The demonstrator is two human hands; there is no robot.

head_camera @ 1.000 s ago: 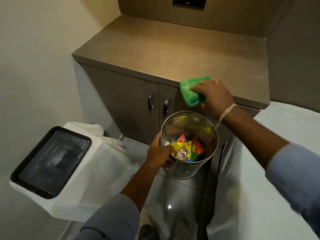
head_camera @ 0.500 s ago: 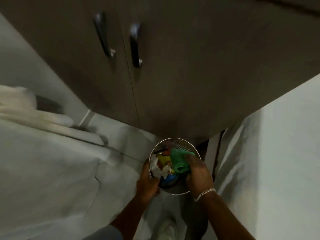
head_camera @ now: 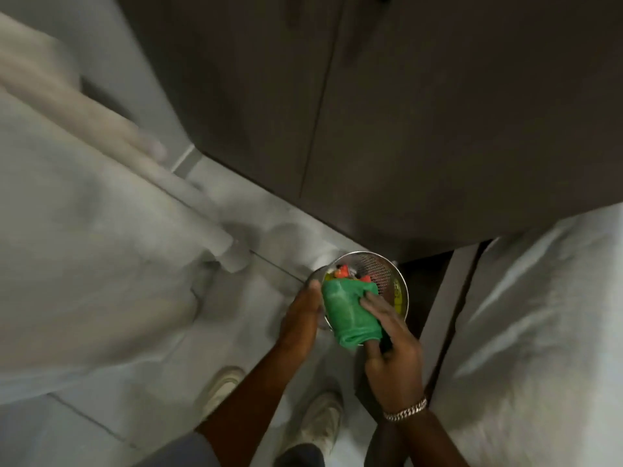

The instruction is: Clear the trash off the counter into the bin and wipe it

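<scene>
A round perforated metal bin point(head_camera: 384, 268) sits low near the floor in front of the cabinet, with colourful wrappers point(head_camera: 342, 272) inside. My left hand point(head_camera: 301, 315) grips the bin's left rim. My right hand point(head_camera: 392, 345) holds a green cloth point(head_camera: 350, 313) over the bin's near edge, so the cloth covers much of the opening. The counter top is out of view.
Dark brown cabinet doors point(head_camera: 404, 129) fill the top of the view. White bedding lies on the left point(head_camera: 84, 247) and on the right point(head_camera: 539, 332). My two white shoes point(head_camera: 317, 423) stand on the pale tiled floor below the bin.
The view has dropped from the counter to the floor. The bin has come down with my left hand, and my right hand has carried the green cloth off the counter edge onto the bin.
</scene>
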